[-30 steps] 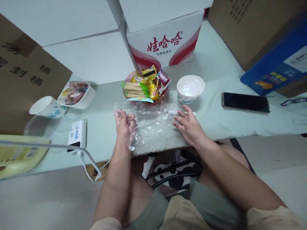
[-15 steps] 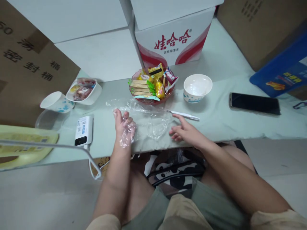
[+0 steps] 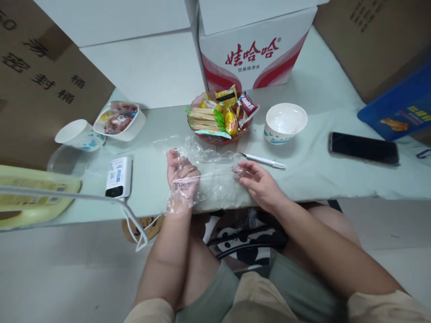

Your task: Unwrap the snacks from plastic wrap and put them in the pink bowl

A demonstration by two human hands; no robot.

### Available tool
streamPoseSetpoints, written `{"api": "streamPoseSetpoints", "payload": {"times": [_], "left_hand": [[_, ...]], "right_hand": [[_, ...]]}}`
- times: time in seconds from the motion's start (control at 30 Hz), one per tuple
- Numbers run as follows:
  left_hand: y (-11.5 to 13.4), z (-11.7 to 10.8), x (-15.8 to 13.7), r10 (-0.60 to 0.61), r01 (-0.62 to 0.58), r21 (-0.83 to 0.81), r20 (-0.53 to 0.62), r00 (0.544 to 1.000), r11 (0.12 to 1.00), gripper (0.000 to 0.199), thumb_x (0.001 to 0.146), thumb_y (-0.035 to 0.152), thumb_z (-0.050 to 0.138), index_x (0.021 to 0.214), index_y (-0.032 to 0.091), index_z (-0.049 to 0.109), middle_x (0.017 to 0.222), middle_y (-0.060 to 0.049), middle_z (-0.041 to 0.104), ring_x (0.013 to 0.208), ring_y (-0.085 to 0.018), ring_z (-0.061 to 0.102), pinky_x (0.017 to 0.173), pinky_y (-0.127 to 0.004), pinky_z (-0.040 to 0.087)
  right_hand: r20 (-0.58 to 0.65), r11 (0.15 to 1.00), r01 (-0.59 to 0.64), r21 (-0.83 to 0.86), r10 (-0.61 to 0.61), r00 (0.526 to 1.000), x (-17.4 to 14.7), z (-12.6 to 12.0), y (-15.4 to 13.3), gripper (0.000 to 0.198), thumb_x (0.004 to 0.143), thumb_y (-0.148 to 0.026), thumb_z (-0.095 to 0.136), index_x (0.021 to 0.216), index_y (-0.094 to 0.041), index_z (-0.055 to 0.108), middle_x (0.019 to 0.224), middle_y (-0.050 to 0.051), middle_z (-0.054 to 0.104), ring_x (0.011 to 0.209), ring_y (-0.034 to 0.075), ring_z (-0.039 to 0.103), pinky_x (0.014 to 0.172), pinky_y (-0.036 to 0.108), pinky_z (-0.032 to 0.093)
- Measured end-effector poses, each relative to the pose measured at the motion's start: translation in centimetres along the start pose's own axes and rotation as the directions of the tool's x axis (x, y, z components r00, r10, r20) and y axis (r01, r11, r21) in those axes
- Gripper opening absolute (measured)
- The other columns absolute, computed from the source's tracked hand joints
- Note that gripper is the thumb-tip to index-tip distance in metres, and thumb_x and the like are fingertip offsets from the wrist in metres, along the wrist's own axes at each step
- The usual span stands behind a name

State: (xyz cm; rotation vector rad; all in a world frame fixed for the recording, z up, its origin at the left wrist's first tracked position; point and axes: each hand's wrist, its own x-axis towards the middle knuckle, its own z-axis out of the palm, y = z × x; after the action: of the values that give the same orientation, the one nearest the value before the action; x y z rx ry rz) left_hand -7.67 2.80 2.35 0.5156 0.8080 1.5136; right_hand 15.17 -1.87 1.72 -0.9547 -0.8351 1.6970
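My left hand [image 3: 184, 179] is curled up at the table's front edge, with clear thin plastic film [image 3: 212, 172] draped over its fingers and wrist. Opposite it, my right hand [image 3: 257, 181] pinches the other end of that film between thumb and fingers. The film stretches between both hands, crumpled behind them; whether it is a sheet, a bag or a glove I cannot tell. Just behind my right hand lies a white pen-like tool [image 3: 264, 160] with a thin dark tip. A red glass bowl [image 3: 218, 139] of wrapped snacks stands behind the film.
Right of the bowl stands a white paper bowl [image 3: 285, 121], then a phone [image 3: 363, 149]. At left are a tilted paper bowl [image 3: 79, 134], a tub of packets [image 3: 133, 121], a white power bank [image 3: 119, 177] and a yellow package [image 3: 37, 197]. Boxes [image 3: 256, 63] line the back.
My right hand has moved to the film and closed on its edge, pulling a strand taut toward my left hand. More film now covers my left hand and wrist. The view has shifted slightly.
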Motion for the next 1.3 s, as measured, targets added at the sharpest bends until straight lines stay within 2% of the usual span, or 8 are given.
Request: {"api": "streamPoseSetpoints", "payload": {"times": [0.17, 0.37, 0.53, 0.8, 0.9, 1.07, 1.2, 1.3], "left_hand": [[-0.4, 0.3, 0.2, -0.011, 0.009, 0.058, 0.028, 1.000, 0.998, 0.037, 0.099, 0.056, 0.048, 0.093, 0.028, 0.071, 0.053, 0.007, 0.054, 0.034, -0.003, 0.010, 0.032, -0.018, 0.013], [0.4, -1.0, 0.6, 0.048, -0.052, 0.084, 0.048, 0.998, 0.995, 0.033, 0.097, 0.055, 0.051, 0.092, 0.028, 0.070, 0.057, 0.006, 0.057, 0.034, -0.002, 0.010, 0.029, -0.018, 0.010], [1.1, -2.1, 1.1, 0.060, -0.059, -0.008, 0.067, 0.996, 0.998, 0.028, 0.099, 0.045, 0.052, 0.087, 0.027, 0.070, 0.062, 0.006, 0.064, 0.032, -0.001, 0.014, 0.028, -0.014, 0.015], [-0.4, -0.2, -0.2, -0.048, 0.066, -0.141, 0.125, 0.991, 0.988, 0.030, 0.099, 0.048, 0.052, 0.089, 0.026, 0.070, 0.052, 0.009, 0.057, 0.028, 0.000, 0.015, 0.026, -0.012, 0.015], [-0.8, 0.4, -0.5, -0.086, 0.106, -0.152, 0.135, 0.987, 0.983, 0.030, 0.100, 0.048, 0.050, 0.095, 0.027, 0.070, 0.050, 0.009, 0.054, 0.028, 0.000, 0.016, 0.027, -0.012, 0.016], [-0.6, 0.7, -0.4, -0.045, 0.044, 0.040, 0.007, 0.999, 0.998, 0.037, 0.097, 0.059, 0.048, 0.098, 0.029, 0.071, 0.048, 0.008, 0.047, 0.030, -0.003, 0.011, 0.028, -0.018, 0.010], [-0.6, 0.9, -0.5, -0.025, 0.025, 0.230, -0.006, 1.000, 0.973, 0.038, 0.094, 0.063, 0.050, 0.101, 0.031, 0.070, 0.047, 0.008, 0.039, 0.033, -0.004, 0.009, 0.031, -0.021, 0.008], [-0.5, 0.8, -0.4, 0.019, -0.026, 0.251, 0.033, 0.999, 0.968, 0.041, 0.097, 0.062, 0.045, 0.098, 0.029, 0.070, 0.047, 0.008, 0.035, 0.035, -0.004, 0.005, 0.034, -0.022, 0.005]], "right_hand": [[-0.004, 0.939, -0.154, 0.306, 0.163, 0.987, -0.5, 1.2, -1.1, 0.078, 0.057, -0.028, 0.090, 0.120, -0.044, 0.047, 0.107, -0.005, 0.050, 0.103, 0.022, 0.068, 0.086, 0.041, 0.058], [-0.118, 0.977, -0.160, 0.137, 0.177, 0.977, -0.5, 1.4, -1.0, 0.084, 0.053, -0.021, 0.087, 0.125, -0.041, 0.048, 0.121, -0.002, 0.047, 0.071, 0.005, 0.054, 0.059, 0.020, 0.050], [-0.365, 0.982, -0.176, 0.063, 0.186, 0.912, -0.4, 0.5, -1.5, 0.070, 0.055, -0.021, 0.080, 0.118, -0.031, 0.050, 0.109, 0.000, 0.052, 0.068, 0.006, 0.049, 0.052, 0.017, 0.041], [-0.084, 0.913, -0.408, 0.029, 0.409, 0.909, -0.8, 1.5, -0.5, 0.096, 0.061, -0.026, 0.080, 0.143, -0.030, 0.031, 0.107, 0.005, 0.069, 0.053, 0.008, 0.050, 0.045, 0.021, 0.029], [-0.116, 0.935, -0.349, 0.069, 0.355, 0.928, -0.4, 1.3, 0.0, 0.080, 0.061, -0.025, 0.080, 0.131, -0.025, 0.042, 0.089, -0.002, 0.068, 0.056, 0.007, 0.048, 0.051, 0.021, 0.033], [-0.179, 0.992, -0.053, 0.114, 0.073, 0.981, -0.9, 0.8, -1.6, 0.053, 0.063, -0.025, 0.079, 0.108, -0.027, 0.051, 0.079, -0.007, 0.055, 0.091, 0.013, 0.063, 0.085, 0.028, 0.049], [-0.084, 0.944, -0.086, 0.320, 0.119, 0.989, -1.5, 1.3, -3.0, 0.063, 0.062, -0.025, 0.080, 0.112, -0.037, 0.044, 0.092, -0.008, 0.049, 0.097, 0.017, 0.068, 0.088, 0.038, 0.055], [-0.102, 0.958, -0.153, 0.241, 0.182, 0.978, -1.5, 1.5, -2.8, 0.074, 0.058, -0.023, 0.081, 0.118, -0.040, 0.042, 0.102, -0.005, 0.045, 0.090, 0.017, 0.068, 0.073, 0.032, 0.057]]}}
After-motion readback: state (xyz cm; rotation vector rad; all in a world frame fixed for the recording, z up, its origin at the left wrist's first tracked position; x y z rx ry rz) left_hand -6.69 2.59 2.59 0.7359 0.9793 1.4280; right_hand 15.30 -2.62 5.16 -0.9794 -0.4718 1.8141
